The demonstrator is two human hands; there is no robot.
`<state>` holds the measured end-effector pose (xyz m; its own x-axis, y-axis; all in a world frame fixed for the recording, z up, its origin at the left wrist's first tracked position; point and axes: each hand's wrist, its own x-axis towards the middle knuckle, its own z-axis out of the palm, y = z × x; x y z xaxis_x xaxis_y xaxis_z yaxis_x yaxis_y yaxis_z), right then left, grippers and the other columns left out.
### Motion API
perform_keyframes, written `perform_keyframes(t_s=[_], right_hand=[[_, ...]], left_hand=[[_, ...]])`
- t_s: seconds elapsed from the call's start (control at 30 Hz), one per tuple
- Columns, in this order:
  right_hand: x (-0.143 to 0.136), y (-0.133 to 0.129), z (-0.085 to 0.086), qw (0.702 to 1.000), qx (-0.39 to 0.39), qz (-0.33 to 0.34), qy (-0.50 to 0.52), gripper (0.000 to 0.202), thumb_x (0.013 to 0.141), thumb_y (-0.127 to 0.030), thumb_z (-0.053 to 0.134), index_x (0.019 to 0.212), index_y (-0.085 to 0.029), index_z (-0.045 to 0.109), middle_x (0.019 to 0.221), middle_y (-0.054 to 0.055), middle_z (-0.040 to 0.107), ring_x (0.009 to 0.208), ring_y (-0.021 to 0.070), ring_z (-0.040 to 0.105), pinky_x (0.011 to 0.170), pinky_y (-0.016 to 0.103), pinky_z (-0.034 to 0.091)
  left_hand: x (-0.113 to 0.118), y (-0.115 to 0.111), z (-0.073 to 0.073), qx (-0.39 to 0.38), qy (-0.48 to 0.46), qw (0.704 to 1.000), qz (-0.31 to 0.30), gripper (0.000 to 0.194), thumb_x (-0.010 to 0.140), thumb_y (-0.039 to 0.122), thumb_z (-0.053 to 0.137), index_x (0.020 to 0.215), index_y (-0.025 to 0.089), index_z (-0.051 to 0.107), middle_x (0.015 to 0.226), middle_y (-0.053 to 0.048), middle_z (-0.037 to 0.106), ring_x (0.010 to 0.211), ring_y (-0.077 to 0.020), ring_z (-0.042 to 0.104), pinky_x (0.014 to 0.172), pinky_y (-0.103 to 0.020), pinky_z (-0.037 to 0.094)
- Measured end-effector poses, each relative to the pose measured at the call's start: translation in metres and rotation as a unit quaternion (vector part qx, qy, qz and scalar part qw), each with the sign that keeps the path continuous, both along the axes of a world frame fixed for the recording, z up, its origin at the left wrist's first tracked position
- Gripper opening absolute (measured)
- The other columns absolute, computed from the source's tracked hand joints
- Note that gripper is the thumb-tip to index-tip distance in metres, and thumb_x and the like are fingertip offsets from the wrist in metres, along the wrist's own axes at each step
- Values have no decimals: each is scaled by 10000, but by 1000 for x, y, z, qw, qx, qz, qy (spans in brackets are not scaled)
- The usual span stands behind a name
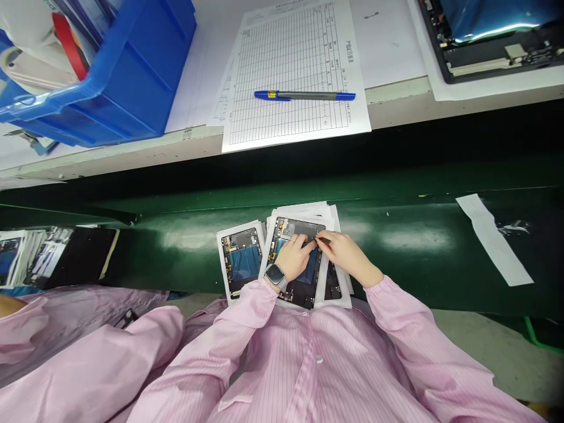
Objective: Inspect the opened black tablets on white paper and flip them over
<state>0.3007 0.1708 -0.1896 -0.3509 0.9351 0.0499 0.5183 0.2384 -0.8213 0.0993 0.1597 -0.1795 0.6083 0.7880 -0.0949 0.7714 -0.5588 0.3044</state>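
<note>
An opened tablet [315, 276] with bare inner parts and a blue battery lies on white sheets in front of me. My left hand [294, 256], with a watch on the wrist, rests over its middle, fingers partly bent and apart, the index finger reaching to the right edge. At that edge the fingertips of my right hand [341, 249] are pinched together, nearly touching the left fingertips. Whatever sits in the pinch is too small to make out. A second opened tablet [245, 262] lies to the left, and another tablet [333, 285] shows partly beneath the first, at right.
Across the green bench top [414, 247], a white paper strip [496, 239] lies at right. Stacked tablets [48, 258] stand at left beside another person's pink sleeve [22, 329]. The shelf above holds a blue bin [132, 76], a printed form [282, 120], a pen [308, 95] and a larger opened device [493, 64].
</note>
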Motion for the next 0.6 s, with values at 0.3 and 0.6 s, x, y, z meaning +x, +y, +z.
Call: perform_keyframes(t_s=[0.3, 0.6], right_hand=[[9, 6, -3, 998, -42, 4, 38, 296, 1049, -421, 538, 995, -165, 677, 873, 18, 704, 693, 154, 668, 668, 321, 569], [7, 8, -9, 994, -89, -12, 66, 268, 1035, -402, 574, 970, -158, 665, 803, -10, 662, 607, 126, 618, 587, 278, 542]], left_hand=[[-4, -2, -2, 7, 4, 1000, -1, 454, 963, 154, 424, 1394, 244, 532, 1212, -97, 547, 1107, -269, 509, 891, -400, 531], [-7, -2, -3, 9, -1, 1000, -8, 455, 965, 149, 419, 1397, 244, 528, 1212, -94, 549, 1102, -264, 510, 890, -393, 532]])
